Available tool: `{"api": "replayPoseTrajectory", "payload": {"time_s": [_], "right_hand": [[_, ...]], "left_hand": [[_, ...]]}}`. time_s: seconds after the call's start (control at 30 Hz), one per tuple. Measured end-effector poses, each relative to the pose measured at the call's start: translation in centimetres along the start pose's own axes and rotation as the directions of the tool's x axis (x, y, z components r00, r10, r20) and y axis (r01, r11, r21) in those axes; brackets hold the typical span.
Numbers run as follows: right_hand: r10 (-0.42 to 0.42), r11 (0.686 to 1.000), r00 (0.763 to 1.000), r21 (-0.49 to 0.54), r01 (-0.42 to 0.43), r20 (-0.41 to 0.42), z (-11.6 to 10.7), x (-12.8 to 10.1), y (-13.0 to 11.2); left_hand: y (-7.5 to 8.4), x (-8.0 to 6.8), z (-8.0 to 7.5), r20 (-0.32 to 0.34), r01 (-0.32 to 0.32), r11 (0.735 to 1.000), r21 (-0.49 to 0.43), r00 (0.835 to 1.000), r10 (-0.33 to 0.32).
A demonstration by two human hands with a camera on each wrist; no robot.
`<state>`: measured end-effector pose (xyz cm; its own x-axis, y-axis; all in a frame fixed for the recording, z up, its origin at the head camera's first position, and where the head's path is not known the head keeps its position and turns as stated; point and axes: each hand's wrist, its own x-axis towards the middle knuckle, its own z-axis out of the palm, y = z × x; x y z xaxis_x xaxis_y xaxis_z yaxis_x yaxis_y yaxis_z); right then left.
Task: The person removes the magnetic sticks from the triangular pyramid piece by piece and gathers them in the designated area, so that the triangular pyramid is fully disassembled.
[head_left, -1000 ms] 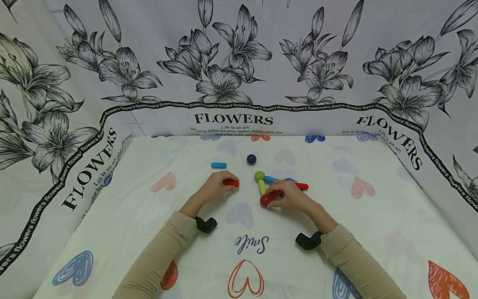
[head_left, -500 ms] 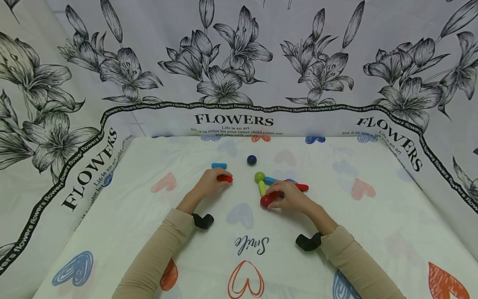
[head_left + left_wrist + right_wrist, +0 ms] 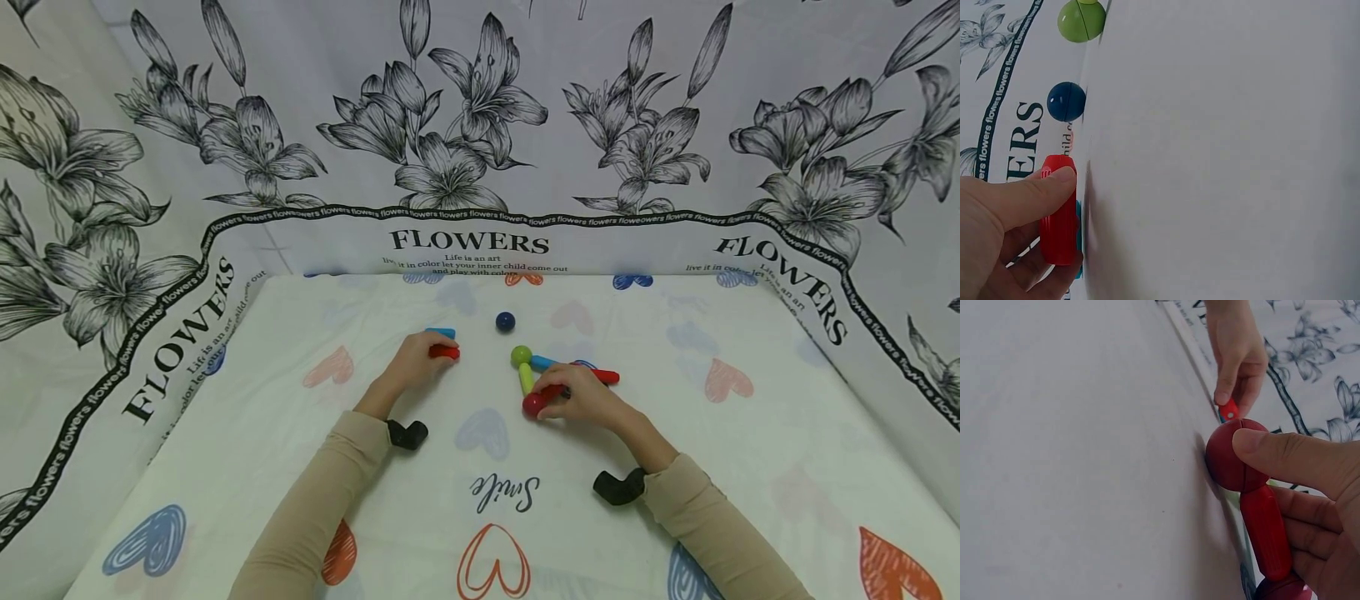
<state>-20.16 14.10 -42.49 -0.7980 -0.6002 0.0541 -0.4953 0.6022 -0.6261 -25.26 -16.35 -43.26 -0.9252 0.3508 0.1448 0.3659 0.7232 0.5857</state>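
A table under a white cloth (image 3: pixel 495 467) printed with hearts filled the lower frame. At centre, the right hand (image 3: pixel 588 398) curled its fingers round a red stick (image 3: pixel 1266 531) joined to a red ball (image 3: pixel 533 404), steadying a small frame of sticks with a green ball (image 3: pixel 521 355). Left of centre, the left hand (image 3: pixel 415 364) pinched a loose red stick (image 3: pixel 444 352), lying flat with its long axis left to right, end pointing at the frame, beside a blue stick (image 3: pixel 442 332). Keeping that end level and aimed would probably help.
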Motion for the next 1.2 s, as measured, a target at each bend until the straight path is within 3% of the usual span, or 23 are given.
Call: {"api": "replayPoseTrajectory", "payload": {"time_s": [0.57, 0.9, 1.2], "right_hand": [[-0.006, 1.0, 1.0, 0.009, 0.006, 0.0, 0.1, -0.1, 0.1], [0.0, 1.0, 1.0, 0.004, 0.0, 0.019, 0.0, -0.5, -0.2], [-0.056, 0.998, 0.998, -0.033, 0.057, 0.021, 0.0, -1.1, -0.5]], "left_hand": [[-1.3, 0.6, -0.2, 0.0, 0.017, 0.999, 0.04, 1.0, -0.017], [-1.3, 0.8, -0.5, 0.016, 0.054, 0.998, 0.041, 0.998, -0.054], [-1.1, 0.9, -0.7, 0.038, 0.077, 0.996, 0.041, 0.996, -0.079]]}}
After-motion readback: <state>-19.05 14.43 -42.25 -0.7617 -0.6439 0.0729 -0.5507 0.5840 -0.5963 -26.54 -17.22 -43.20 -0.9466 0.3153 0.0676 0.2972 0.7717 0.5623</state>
